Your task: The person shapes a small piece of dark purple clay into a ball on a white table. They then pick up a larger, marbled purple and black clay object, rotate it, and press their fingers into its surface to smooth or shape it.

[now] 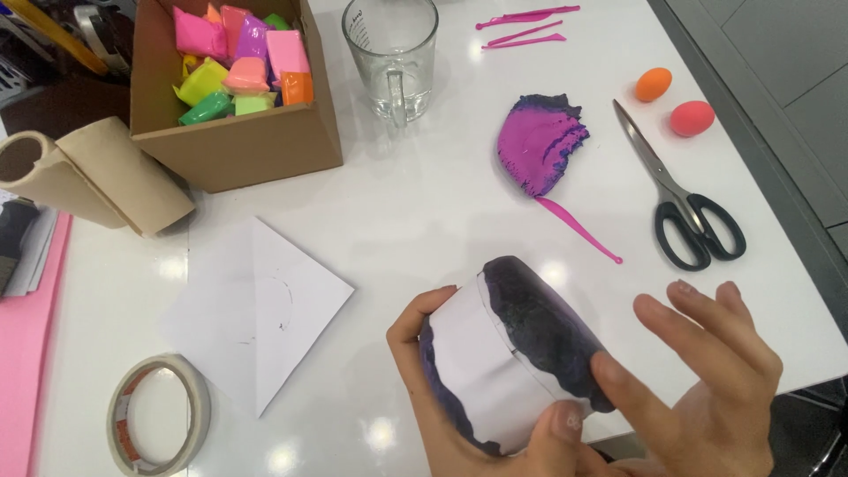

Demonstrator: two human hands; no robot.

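The room is bright. Light comes from lamps up above, and the shiny white table (424, 203) shows them as small round glare spots, near the tape roll (159, 415), by the paper sheet (256, 314) and just above the dark clay roll (512, 353). Shadows are soft and short, like the one beside the cardboard box (234, 141). The right hand (707, 380) sits close to the camera and looks a little blurry. The scissors (680, 199) look sharp. Things near the edges bend and stretch a bit
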